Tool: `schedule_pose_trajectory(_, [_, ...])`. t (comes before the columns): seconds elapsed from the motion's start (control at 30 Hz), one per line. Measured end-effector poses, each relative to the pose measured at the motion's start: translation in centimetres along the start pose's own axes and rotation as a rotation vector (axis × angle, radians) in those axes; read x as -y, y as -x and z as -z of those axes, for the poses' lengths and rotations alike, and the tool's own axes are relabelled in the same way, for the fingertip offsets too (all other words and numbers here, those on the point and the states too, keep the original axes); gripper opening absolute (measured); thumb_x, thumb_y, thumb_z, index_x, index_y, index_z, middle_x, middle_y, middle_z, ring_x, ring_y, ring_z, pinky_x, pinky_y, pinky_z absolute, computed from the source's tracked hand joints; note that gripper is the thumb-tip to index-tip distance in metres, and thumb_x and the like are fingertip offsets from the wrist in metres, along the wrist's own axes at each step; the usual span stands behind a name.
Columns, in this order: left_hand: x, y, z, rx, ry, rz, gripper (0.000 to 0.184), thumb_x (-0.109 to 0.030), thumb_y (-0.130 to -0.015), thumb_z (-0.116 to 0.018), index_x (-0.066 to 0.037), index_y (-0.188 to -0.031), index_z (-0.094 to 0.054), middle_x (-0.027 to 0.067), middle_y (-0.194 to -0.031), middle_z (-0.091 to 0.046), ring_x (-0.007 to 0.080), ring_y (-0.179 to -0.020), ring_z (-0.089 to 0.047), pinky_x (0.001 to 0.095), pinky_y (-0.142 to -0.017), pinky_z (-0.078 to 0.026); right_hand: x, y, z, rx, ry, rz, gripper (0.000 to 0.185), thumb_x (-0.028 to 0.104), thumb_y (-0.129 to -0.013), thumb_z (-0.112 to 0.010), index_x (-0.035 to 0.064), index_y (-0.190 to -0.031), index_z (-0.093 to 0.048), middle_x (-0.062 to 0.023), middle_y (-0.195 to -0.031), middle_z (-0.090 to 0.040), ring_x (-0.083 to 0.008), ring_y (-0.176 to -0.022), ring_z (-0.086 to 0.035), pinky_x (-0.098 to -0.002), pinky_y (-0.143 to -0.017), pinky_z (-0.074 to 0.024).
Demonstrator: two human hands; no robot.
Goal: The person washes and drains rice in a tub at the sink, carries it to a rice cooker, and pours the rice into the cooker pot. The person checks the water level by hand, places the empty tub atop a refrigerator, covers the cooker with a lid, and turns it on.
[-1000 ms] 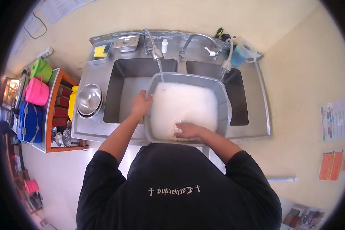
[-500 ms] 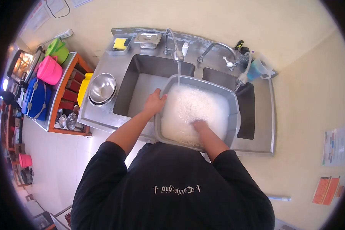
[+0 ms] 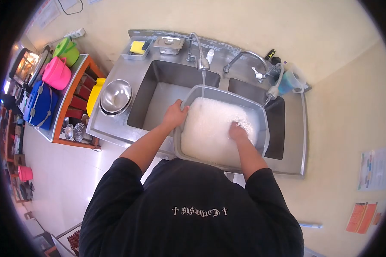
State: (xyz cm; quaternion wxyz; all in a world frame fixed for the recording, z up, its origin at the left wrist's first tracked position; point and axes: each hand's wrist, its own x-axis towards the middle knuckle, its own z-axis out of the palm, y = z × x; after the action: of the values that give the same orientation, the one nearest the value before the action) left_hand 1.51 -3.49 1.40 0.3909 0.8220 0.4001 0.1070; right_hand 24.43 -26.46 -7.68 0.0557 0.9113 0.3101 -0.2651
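A large grey tub (image 3: 265,128) rests across the two sink basins, holding cloudy water with white grains (image 3: 210,132). My left hand (image 3: 175,115) grips the tub's left rim, thumb over the edge. My right hand (image 3: 236,130) is partly under the water in the right half of the tub; its fingers are hidden, with white grains around it. From the left faucet (image 3: 203,64) water runs into the tub's back left part. The right faucet's spout (image 3: 272,92) also points at the tub, near its back right corner.
Steel bowls (image 3: 116,96) stand left of the left basin (image 3: 158,94). Along the back are a box with a yellow sponge (image 3: 137,47), a lidded steel container (image 3: 169,45), a white bottle (image 3: 210,55) and a blue jug (image 3: 291,81). An orange-edged shelf (image 3: 68,103) stands at the left.
My right hand has moved from the tub's front across to its right side and sunk into the water. My left hand stays at the left rim. The view has turned and shifted.
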Motion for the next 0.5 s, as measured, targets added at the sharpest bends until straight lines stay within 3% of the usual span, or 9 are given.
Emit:
schedule_pose_trajectory(0.07, [0.3,-0.2,-0.3,-0.027,0.006,-0.012,0.047,-0.04,-0.091,-0.059,0.001,-0.114,-0.055,0.03,-0.1,-0.064,0.0475,-0.098,-0.061,0.0523,-0.085,-0.048,-0.9,0.7,1.8,0.005,0.044,0.004,0.064,0.035,-0.088,-0.05,-0.0052,-0.137,-0.043,-0.0269,-0.13,-0.055,-0.0389,-0.123,-0.053,-0.0455,-0.105,-0.0419])
schedule_pose_trajectory(0.1, [0.4,-0.1,-0.4,-0.027,0.011,-0.008,0.047,-0.04,-0.091,-0.059,0.001,-0.114,-0.055,0.03,-0.1,-0.064,0.0475,-0.098,-0.061,0.0523,-0.085,-0.048,-1.5,0.7,2.7,0.11,0.078,0.041,0.067,0.043,-0.086,-0.051,-0.0061,-0.132,-0.05,-0.0276,-0.133,-0.053,-0.0381,-0.126,-0.052,-0.0439,-0.106,-0.0406])
schedule_pose_trajectory(0.27, [0.3,-0.2,0.0,0.02,0.021,0.04,0.046,-0.038,-0.09,-0.059,0.0,-0.117,-0.055,0.0285,-0.101,-0.065,0.0459,-0.097,-0.062,0.0512,-0.085,-0.049,-2.9,1.0,1.9,0.314,0.169,0.165,0.078,0.056,-0.085,-0.052,-0.0076,-0.13,-0.053,-0.0282,-0.134,-0.052,-0.0389,-0.122,-0.053,-0.0435,-0.103,-0.0419])
schedule_pose_trajectory(0.33, [0.3,-0.2,0.0,0.003,0.035,0.052,0.046,-0.037,-0.09,-0.059,0.0,-0.117,-0.055,0.0283,-0.1,-0.065,0.0452,-0.097,-0.063,0.0511,-0.085,-0.049,-2.8,1.3,1.7,0.646,0.164,0.266,0.076,0.055,-0.087,-0.05,-0.0081,-0.13,-0.052,-0.0309,-0.131,-0.053,-0.04,-0.12,-0.054,-0.0446,-0.103,-0.0412])
schedule_pose_trajectory(0.47, [0.0,-0.4,0.0,-0.001,0.017,0.045,0.045,-0.036,-0.09,-0.059,-0.001,-0.118,-0.055,0.0277,-0.1,-0.066,0.0439,-0.096,-0.063,0.0511,-0.085,-0.049,-1.2,3.4,-0.4,0.569,0.037,0.422,0.078,0.057,-0.09,-0.049,-0.0121,-0.126,-0.052,-0.0292,-0.126,-0.057,-0.041,-0.116,-0.054,-0.0433,-0.103,-0.04])
schedule_pose_trajectory(0.5, [-0.2,-0.3,0.1,-0.008,0.02,0.057,0.045,-0.036,-0.09,-0.059,-0.001,-0.118,-0.055,0.0277,-0.1,-0.066,0.0439,-0.096,-0.063,0.0511,-0.085,-0.049,0.2,5.2,0.3,0.493,-0.013,0.442,0.071,0.053,-0.091,-0.05,-0.0105,-0.122,-0.055,-0.0295,-0.121,-0.059,-0.0422,-0.115,-0.055,-0.0446,-0.101,-0.041])
